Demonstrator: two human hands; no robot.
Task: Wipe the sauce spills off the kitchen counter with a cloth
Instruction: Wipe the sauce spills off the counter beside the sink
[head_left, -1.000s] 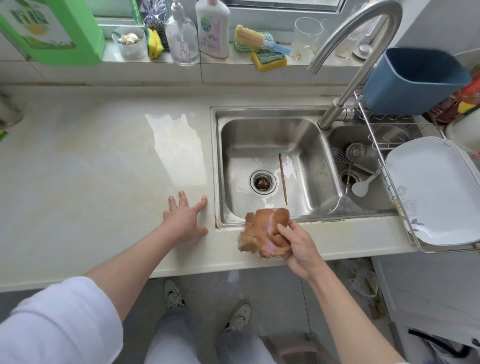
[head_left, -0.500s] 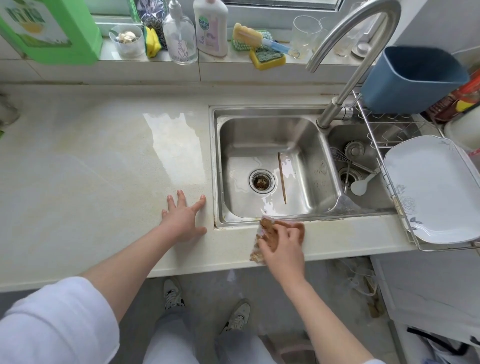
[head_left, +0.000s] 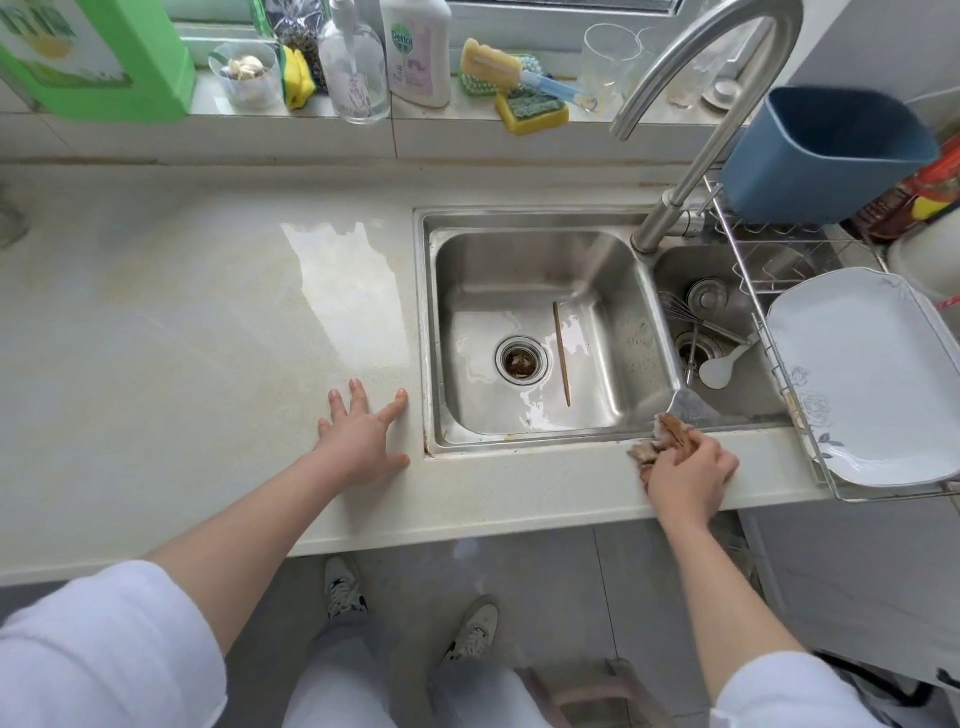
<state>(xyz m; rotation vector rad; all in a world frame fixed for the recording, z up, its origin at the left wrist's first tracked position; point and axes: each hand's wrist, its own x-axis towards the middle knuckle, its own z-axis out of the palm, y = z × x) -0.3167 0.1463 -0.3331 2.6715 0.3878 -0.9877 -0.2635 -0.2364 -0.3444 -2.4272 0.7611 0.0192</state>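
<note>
My right hand (head_left: 690, 474) presses a crumpled brown cloth (head_left: 667, 435) onto the narrow front strip of the pale stone counter (head_left: 156, 332), just in front of the divider between the two sink basins. Most of the cloth is hidden under my fingers. My left hand (head_left: 361, 434) lies flat with fingers spread on the counter, just left of the steel sink (head_left: 427, 332). Faint brownish residue lines the sink's front rim near the left corner. The counter left of the sink shines wet.
A chopstick (head_left: 561, 361) lies in the left basin beside the drain. The right basin holds a whisk and white spoon (head_left: 722, 368). A wire rack with a white dish (head_left: 872, 379) sits right. The curved tap (head_left: 691, 104), blue bin (head_left: 826, 150), bottles and sponges stand behind.
My right hand set the cloth down on the counter's front strip and slid it to the right along the sink's edge. My left hand stayed in place.
</note>
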